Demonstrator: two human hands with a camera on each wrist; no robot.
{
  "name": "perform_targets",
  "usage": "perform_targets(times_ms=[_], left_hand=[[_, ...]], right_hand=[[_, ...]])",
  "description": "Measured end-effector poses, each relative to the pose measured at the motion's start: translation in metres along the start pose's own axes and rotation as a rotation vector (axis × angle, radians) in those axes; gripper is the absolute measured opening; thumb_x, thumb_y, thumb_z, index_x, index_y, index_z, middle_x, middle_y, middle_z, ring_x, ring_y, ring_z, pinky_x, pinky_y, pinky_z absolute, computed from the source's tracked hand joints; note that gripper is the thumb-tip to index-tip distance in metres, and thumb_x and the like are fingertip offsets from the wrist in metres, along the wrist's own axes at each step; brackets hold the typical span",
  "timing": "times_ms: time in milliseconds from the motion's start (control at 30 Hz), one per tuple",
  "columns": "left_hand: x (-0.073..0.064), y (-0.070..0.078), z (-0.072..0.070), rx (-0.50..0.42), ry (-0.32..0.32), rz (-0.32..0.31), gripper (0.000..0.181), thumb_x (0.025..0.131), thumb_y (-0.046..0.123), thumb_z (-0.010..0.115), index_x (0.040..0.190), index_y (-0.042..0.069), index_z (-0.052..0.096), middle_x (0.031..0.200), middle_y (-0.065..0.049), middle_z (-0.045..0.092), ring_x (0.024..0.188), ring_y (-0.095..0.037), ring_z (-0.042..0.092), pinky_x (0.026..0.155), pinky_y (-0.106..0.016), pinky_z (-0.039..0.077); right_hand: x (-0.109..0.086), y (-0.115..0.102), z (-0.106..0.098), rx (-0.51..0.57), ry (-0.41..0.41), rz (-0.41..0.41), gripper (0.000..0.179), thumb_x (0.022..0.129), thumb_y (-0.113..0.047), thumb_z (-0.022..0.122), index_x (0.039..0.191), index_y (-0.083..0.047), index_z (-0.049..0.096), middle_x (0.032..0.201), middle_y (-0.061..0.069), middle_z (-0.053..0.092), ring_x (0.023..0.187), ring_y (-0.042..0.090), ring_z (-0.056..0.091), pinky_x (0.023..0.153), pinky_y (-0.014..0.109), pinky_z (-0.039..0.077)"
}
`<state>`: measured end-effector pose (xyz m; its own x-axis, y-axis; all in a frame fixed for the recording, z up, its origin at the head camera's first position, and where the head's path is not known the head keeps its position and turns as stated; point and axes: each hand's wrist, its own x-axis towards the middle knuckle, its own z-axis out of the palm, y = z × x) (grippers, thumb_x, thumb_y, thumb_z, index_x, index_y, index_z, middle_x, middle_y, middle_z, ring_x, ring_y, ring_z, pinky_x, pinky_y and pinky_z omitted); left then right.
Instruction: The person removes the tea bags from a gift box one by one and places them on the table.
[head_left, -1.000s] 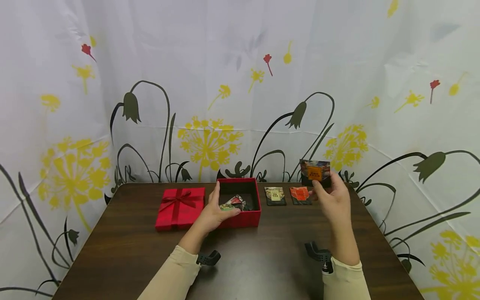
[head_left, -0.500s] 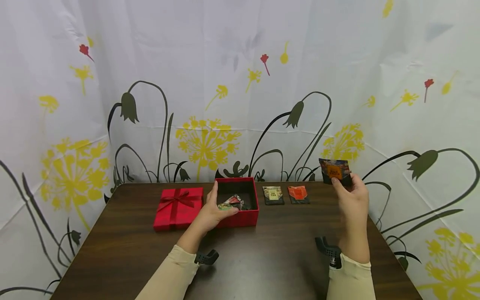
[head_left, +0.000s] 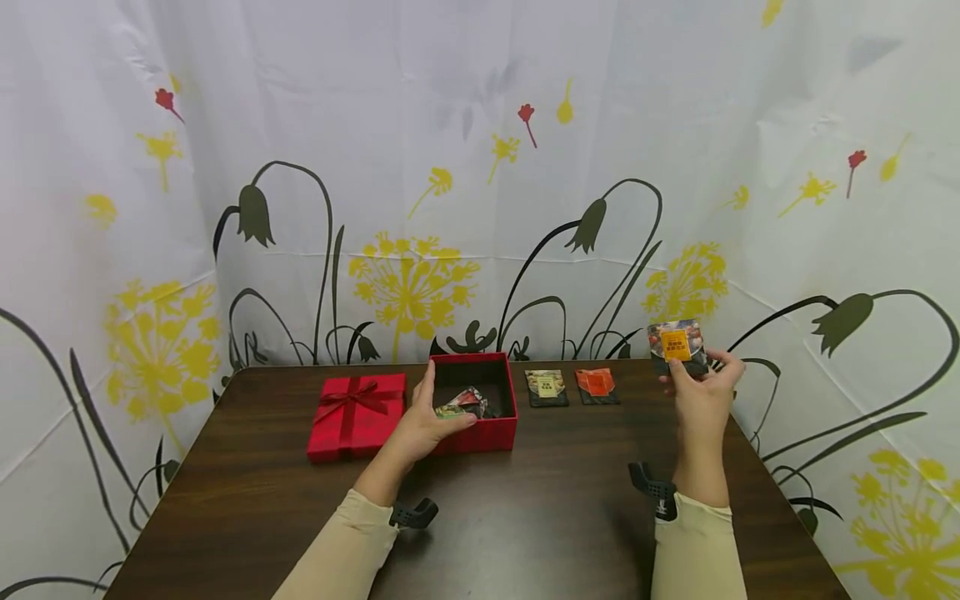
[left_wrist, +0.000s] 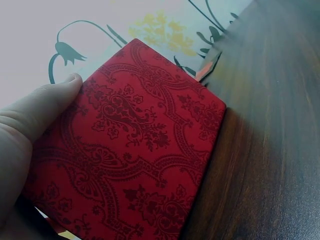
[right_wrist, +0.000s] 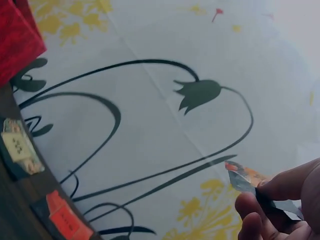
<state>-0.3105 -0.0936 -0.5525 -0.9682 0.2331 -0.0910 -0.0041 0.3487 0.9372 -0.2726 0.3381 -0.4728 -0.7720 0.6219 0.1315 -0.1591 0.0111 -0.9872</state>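
My left hand (head_left: 420, 427) holds the near left corner of an uncovered red gift box (head_left: 491, 433), fingers along its left wall and thumb at the front rim. The left wrist view shows the thumb (left_wrist: 52, 100) against the box's patterned red wall (left_wrist: 130, 145). Several small packets (head_left: 472, 402) lie inside the box. In the air at the right, my right hand (head_left: 701, 387) pinches a small dark packet (head_left: 676, 343) with an orange label; its edge shows between thumb and fingers in the right wrist view. Beneath it is the table's far right part.
The red lid (head_left: 358, 417) with a ribbon bow lies left of the box. Right of the box, a packet with a cream label (head_left: 547, 388) and one with a red-orange label (head_left: 597, 386) lie side by side on the dark table (head_left: 525, 517). A flowered curtain (head_left: 480, 167) hangs behind.
My right hand has carried the orange-label packet to the right, away from the two packets on the table, and tilted its printed face. My left hand has stayed at the box.
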Motion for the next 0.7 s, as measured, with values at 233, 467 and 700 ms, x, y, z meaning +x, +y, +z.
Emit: perform_targets(times_ms=[233,467,700], left_hand=[[-0.001,0.0,0.0,0.012,0.002,0.005,0.137,0.084,0.054,0.092,0.176,0.037,-0.008,0.183,-0.016,0.003,0.167,-0.05,0.014,0.127,-0.078,0.022],[0.0,0.001,0.0,-0.004,0.005,-0.006,0.135,0.085,0.05,0.093,0.175,0.04,-0.007,0.184,-0.014,0.003,0.167,-0.048,0.013,0.128,-0.077,0.021],[0.002,0.0,0.0,-0.015,0.005,-0.003,0.135,0.085,0.047,0.093,0.175,0.039,-0.007,0.184,-0.014,0.002,0.167,-0.047,0.012,0.128,-0.078,0.021]], right_hand=[[0.007,0.023,-0.003,-0.11,0.004,-0.01,0.038,0.102,-0.007,0.072,0.119,-0.013,0.038,0.081,-0.001,0.062,0.052,0.01,0.069,0.049,0.023,0.056],[0.018,0.053,-0.011,-0.298,-0.046,0.052,0.019,0.102,-0.009,0.072,0.116,0.003,0.066,0.066,-0.012,0.062,0.051,0.004,0.064,0.049,0.024,0.057],[0.024,0.081,-0.014,-0.379,-0.082,0.122,0.029,0.103,-0.009,0.069,0.128,0.007,0.071,0.062,-0.013,0.061,0.05,0.003,0.061,0.05,0.023,0.055]])
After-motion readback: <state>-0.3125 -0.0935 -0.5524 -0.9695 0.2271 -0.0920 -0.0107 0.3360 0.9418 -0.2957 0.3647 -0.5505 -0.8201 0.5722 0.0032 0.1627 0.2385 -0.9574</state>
